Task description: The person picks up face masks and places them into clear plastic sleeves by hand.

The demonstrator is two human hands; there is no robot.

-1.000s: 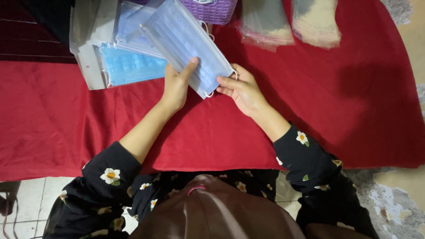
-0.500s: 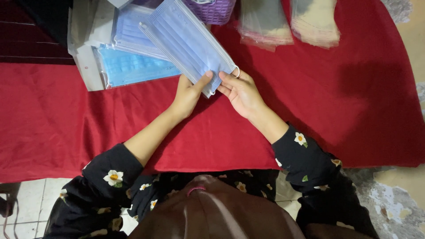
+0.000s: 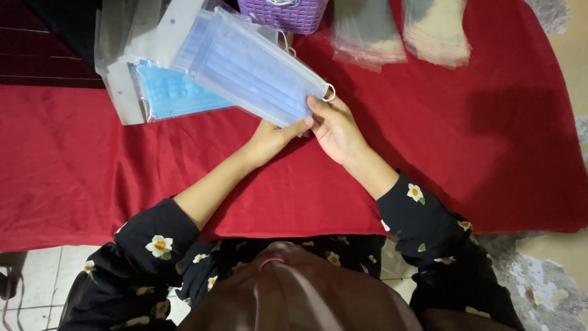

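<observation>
Both hands hold a clear plastic sleeve with a stack of light blue face masks (image 3: 251,70) inside, lifted over a red cloth (image 3: 92,165). My left hand (image 3: 272,136) supports the pack from underneath at its near edge, fingers mostly hidden below it. My right hand (image 3: 334,125) pinches the near right corner, where a white ear loop sticks out. The pack tilts up and away to the left.
More packed blue masks (image 3: 165,95) and clear sleeves lie at the back left. A purple basket (image 3: 285,13) stands at the top centre. Two piles of empty clear bags (image 3: 370,37) (image 3: 438,34) lie at the back right. Bare floor shows on the right.
The hands have lifted the mask pack and slid it toward the upper left. My left hand has gone from the pack's top edge to underneath it.
</observation>
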